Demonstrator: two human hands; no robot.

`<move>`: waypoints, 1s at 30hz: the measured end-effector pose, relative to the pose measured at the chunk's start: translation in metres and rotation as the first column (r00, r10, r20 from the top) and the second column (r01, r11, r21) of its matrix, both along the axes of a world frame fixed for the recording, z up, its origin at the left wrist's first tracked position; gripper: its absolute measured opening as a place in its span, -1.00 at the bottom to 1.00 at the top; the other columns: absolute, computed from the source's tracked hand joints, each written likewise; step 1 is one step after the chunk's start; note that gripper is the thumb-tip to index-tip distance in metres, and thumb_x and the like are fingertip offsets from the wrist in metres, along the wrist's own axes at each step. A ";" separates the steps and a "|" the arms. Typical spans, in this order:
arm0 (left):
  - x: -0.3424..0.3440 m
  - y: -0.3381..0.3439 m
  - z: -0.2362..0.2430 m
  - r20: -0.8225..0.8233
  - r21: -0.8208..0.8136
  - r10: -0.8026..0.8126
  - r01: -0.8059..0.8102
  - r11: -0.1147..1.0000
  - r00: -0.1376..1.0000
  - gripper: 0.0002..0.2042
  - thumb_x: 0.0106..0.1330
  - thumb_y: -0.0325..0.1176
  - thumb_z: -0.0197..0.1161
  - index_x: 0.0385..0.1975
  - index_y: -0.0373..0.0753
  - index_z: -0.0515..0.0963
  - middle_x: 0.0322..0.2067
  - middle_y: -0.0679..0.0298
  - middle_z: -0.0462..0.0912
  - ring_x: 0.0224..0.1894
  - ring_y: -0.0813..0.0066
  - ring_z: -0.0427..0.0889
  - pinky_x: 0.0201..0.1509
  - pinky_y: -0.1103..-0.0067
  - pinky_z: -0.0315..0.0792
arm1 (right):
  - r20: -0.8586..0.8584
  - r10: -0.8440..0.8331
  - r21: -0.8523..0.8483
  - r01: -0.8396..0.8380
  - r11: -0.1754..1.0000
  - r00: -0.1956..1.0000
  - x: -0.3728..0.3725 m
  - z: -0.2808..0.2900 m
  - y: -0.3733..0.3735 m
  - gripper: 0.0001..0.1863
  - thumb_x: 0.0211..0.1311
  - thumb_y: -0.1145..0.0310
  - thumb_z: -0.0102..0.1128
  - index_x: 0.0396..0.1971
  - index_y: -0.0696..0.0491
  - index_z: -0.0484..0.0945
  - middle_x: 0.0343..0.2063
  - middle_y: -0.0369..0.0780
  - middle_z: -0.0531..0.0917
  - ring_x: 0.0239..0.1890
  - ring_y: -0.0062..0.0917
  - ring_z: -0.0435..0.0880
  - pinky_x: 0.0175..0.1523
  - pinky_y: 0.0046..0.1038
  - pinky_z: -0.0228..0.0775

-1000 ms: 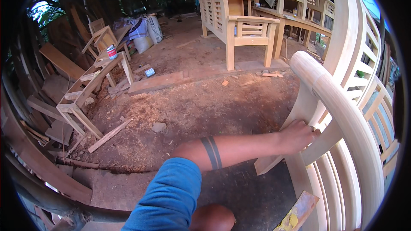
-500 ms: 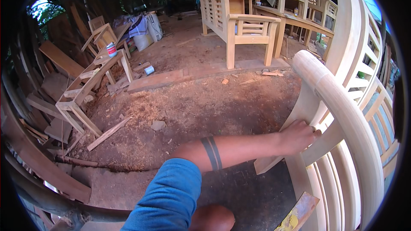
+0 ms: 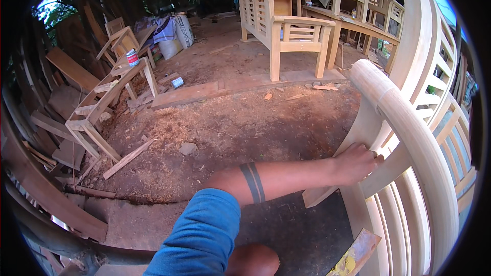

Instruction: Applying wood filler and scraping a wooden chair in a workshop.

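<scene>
My left hand (image 3: 357,163) reaches across to the right from a blue sleeve. It is closed in a fist against the pale wooden rail (image 3: 389,173) beneath the armrest (image 3: 404,105) of an unpainted slatted wooden chair. The curled fingers face away, so whatever they hold, if anything, is hidden. Below the hand, a small flat board (image 3: 362,250) smeared with yellow paste (image 3: 349,264) lies by the seat slats (image 3: 391,230); its lower end is cut off by the picture edge. My right hand is out of view.
A wooden bench (image 3: 299,47) and stacked furniture stand at the back right. On the left, a bare wooden frame (image 3: 92,110) carries a red and white can (image 3: 132,58). Another can (image 3: 177,83), a stick (image 3: 129,159) and a stone (image 3: 188,148) lie on the dirt floor.
The view has shifted very slightly. My left hand stays in the same place on the chair, and nothing else has visibly moved.
</scene>
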State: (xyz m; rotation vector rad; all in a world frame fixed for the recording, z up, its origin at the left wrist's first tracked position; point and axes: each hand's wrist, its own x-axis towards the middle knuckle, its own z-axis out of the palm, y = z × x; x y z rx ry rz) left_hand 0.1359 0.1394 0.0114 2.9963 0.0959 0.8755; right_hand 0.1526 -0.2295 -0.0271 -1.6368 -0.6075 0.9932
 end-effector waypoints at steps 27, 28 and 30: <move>-0.005 0.003 0.008 0.127 -0.182 0.039 -0.015 0.983 0.991 -0.74 0.22 -0.50 0.13 -0.08 -0.34 0.52 -0.43 -0.01 0.62 -0.39 0.02 0.64 -0.33 0.26 0.52 | 0.052 0.006 0.165 -0.015 0.986 0.999 -0.003 0.004 0.019 -0.83 0.34 0.51 0.06 -0.10 0.12 0.46 -0.42 -0.41 0.59 -0.48 -0.81 0.41 -0.41 -0.70 0.18; -0.005 0.003 0.008 0.129 -0.192 0.074 -0.049 0.980 0.989 -0.74 0.23 -0.50 0.12 -0.08 -0.35 0.53 -0.43 -0.01 0.62 -0.38 0.02 0.64 -0.33 0.25 0.51 | 0.030 0.032 0.160 -0.037 0.986 0.999 -0.001 0.003 0.018 -0.83 0.33 0.52 0.06 -0.10 0.11 0.46 -0.41 -0.41 0.59 -0.48 -0.81 0.41 -0.41 -0.70 0.18; -0.004 0.001 0.007 0.126 -0.206 0.058 -0.031 0.978 0.990 -0.73 0.23 -0.49 0.13 -0.07 -0.34 0.53 -0.40 -0.01 0.63 -0.35 0.03 0.65 -0.30 0.26 0.52 | 0.009 0.053 0.153 -0.054 0.987 0.999 -0.001 0.003 0.019 -0.83 0.33 0.53 0.05 -0.10 0.11 0.47 -0.41 -0.41 0.59 -0.48 -0.81 0.41 -0.41 -0.70 0.18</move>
